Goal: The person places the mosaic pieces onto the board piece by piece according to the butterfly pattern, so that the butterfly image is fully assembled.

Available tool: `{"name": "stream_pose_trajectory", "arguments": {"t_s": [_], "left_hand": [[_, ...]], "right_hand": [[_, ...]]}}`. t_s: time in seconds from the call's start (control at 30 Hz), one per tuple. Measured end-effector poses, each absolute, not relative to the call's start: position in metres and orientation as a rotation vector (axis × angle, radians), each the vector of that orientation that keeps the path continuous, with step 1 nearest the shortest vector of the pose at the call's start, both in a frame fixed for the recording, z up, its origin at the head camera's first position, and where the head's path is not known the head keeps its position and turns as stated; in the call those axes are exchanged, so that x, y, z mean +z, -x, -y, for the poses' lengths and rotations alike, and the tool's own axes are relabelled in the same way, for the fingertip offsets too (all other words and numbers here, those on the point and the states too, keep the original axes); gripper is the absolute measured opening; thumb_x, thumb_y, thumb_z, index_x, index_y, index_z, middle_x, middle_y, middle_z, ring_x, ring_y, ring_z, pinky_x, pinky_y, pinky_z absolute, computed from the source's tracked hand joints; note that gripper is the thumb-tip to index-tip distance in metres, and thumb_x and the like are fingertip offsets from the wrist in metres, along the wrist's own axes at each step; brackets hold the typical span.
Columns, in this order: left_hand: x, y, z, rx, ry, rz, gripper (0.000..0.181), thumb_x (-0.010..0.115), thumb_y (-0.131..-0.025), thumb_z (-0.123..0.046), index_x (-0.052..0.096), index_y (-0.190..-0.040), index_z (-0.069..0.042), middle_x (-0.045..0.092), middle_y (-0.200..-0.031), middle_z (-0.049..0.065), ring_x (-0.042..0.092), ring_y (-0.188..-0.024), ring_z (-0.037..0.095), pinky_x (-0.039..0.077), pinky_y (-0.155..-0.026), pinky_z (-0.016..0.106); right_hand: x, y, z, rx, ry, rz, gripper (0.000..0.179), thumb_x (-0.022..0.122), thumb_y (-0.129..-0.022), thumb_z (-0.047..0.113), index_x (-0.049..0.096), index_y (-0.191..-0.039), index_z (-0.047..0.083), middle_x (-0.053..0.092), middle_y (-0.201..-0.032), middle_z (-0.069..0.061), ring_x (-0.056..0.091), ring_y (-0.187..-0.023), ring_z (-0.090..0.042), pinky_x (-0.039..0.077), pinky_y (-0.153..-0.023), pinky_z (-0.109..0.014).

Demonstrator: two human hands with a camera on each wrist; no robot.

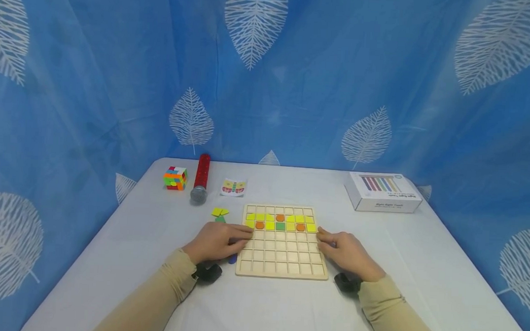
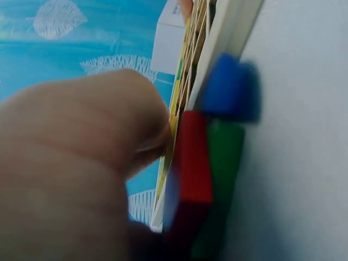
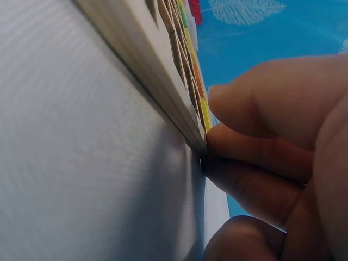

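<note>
A wooden grid board [image 1: 282, 275] lies flat on the table. Two of its far rows hold yellow, orange and green tiles; the rows nearer me are bare. My left hand [image 1: 219, 240] rests at its left edge, fingers extended over the rim. On the other side, my right hand [image 1: 345, 250] touches the right edge with its fingertips, as the board's side [image 3: 163, 81] shows in the right wrist view. Beside the left edge lie a blue piece [image 2: 228, 87], a red piece [image 2: 196, 157] and a green piece [image 2: 225, 152], partly hidden under my left hand in the head view.
Yellow tiles [image 1: 218, 212] lie left of the board. Farther back are a puzzle cube [image 1: 175, 178], a red microphone [image 1: 202, 175] and a pattern card [image 1: 233, 188]. A white box [image 1: 381, 193] stands at the back right. Blue leaf-print cloth [image 1: 294, 112] hangs around the table.
</note>
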State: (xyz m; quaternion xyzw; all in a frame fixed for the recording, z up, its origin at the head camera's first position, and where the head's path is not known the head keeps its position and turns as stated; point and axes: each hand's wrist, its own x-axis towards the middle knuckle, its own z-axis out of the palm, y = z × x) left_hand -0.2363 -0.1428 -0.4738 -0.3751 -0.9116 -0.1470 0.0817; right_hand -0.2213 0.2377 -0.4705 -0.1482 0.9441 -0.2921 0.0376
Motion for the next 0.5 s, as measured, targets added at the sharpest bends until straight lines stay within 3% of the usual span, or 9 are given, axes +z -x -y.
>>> {"name": "stream_pose_trajectory", "arguments": {"t_s": [0.1,0.33,0.5], "left_hand": [[-0.4743,0.2351,0.1421,-0.492,1.118,2.744,0.034,0.068,-0.098,-0.031,0.073,-0.131,-0.023,0.07,-0.132,-0.008,0.069,-0.12,0.014,0.054,-0.073,0.021],[-0.4754,0.2292,0.143,-0.367,0.92,2.703,0.028,0.069,-0.094,-0.04,0.08,-0.116,-0.027,0.076,-0.119,-0.013,0.072,-0.11,0.008,0.057,-0.083,0.025],[-0.4761,0.2291,0.1414,-0.346,0.958,2.712,0.029,0.069,-0.093,-0.043,0.081,-0.114,-0.028,0.077,-0.115,-0.013,0.073,-0.107,0.007,0.057,-0.086,0.025]], "right_hand": [[-0.4701,0.221,-0.238,-0.895,0.451,-2.895,0.04,0.065,-0.1,0.027,0.067,-0.135,0.009,0.055,-0.149,-0.011,0.049,-0.14,-0.04,0.04,-0.112,-0.057],[-0.47,0.2208,-0.2371,-0.883,0.474,-2.896,0.04,0.064,-0.1,0.027,0.067,-0.135,0.008,0.055,-0.149,-0.011,0.05,-0.139,-0.04,0.04,-0.112,-0.057],[-0.4697,0.221,-0.2382,-0.883,0.485,-2.905,0.04,0.064,-0.1,0.026,0.066,-0.135,0.008,0.056,-0.148,-0.011,0.05,-0.139,-0.04,0.041,-0.111,-0.057]]}}
